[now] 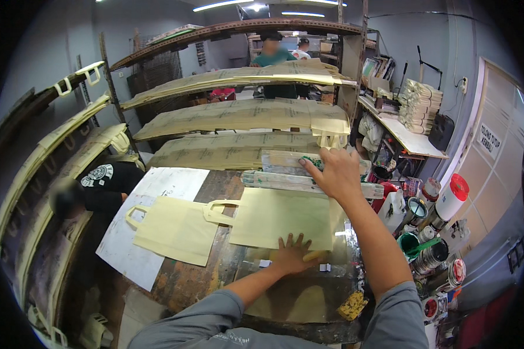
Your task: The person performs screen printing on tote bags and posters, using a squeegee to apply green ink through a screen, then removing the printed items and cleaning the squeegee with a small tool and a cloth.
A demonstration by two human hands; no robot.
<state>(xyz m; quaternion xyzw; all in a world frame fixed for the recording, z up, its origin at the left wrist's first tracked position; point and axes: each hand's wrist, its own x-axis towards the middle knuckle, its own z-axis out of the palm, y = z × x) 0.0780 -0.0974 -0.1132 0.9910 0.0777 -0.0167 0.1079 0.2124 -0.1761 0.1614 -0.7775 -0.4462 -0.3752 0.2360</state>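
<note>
A pale yellow cloth tote bag [282,215] lies flat on the worktable, its handles pointing left. My left hand [294,256] rests with spread fingers on the near edge of this bag. Beyond it, my right hand [336,173] is closed over the edge of a paint-stained wooden frame [282,180], which looks like a printing screen; green smears mark its bars. My right fingertips are partly hidden behind the wood. To the left, a second cloth bag [177,230] lies partly on a large white sheet [119,247].
Racks [233,119] with rows of pale bags stand behind the table and along the left. Paint cans [431,253] and tubs crowd the right side. A yellow sponge [352,305] sits at the near right corner. One person [102,186] bends at the left; two others are behind the racks.
</note>
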